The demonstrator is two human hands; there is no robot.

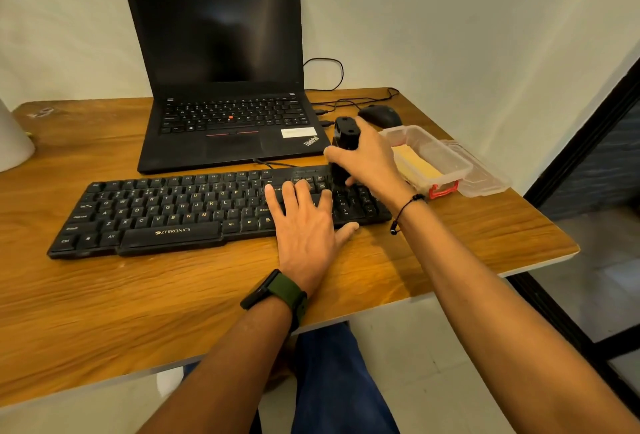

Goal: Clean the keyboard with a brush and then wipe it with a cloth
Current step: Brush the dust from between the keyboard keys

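Note:
A black keyboard (166,212) lies across the wooden table (173,295) in front of me. My left hand (304,222) rests flat on its right part, fingers straight and spread over the keys. My right hand (367,160) grips a black brush (344,143) held upright, its bristle end down on the keys near the keyboard's upper right corner. A yellow cloth (417,160) lies folded inside a clear plastic box (433,153) just right of the keyboard.
An open black laptop (221,87) stands behind the keyboard, screen dark. A black mouse (381,115) and cables lie at the back right. The box's lid (485,174) sits beside it near the table's right edge. A white object (14,143) stands at the far left.

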